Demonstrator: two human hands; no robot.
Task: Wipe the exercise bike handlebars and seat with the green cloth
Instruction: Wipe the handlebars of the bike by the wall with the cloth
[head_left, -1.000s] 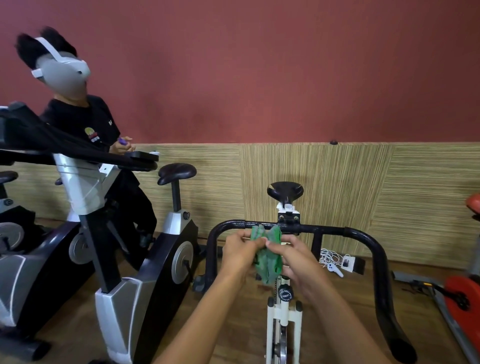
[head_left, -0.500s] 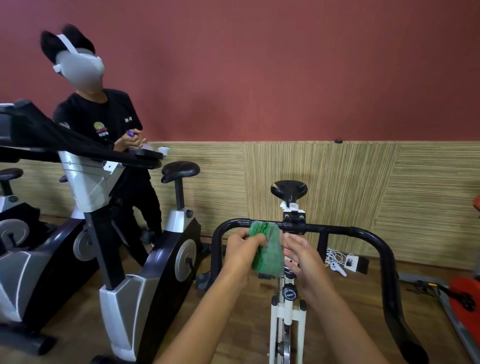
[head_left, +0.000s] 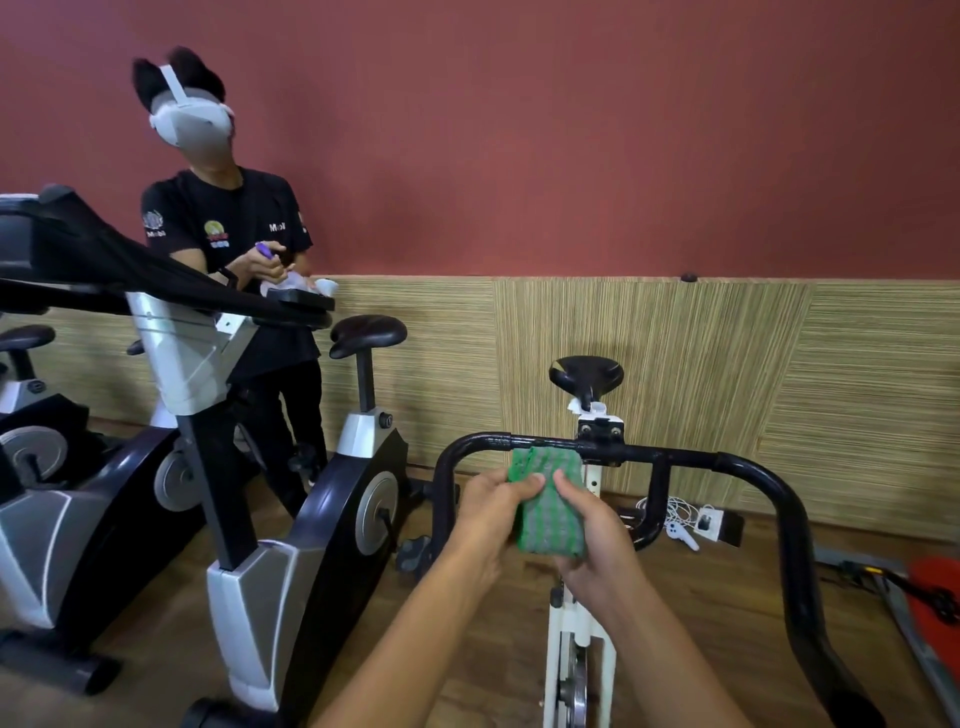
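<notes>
green cloth (head_left: 548, 506) is hanging folded between our hands, left hand (head_left: 491, 512) and right hand (head_left: 597, 540) both pinching it, just below the handlebars (head_left: 675, 457); wiping seems unstarted, so next we are needing to press it onto the bar.

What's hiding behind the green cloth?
The green cloth, held by both hands, covers part of the black handlebar and the white bike post below it. Anything else back there is hidden.

Green cloth (head_left: 548, 501) hangs flat, top edge at black handlebars (head_left: 675, 457) — black seat (head_left: 586, 375) beyond.
</notes>
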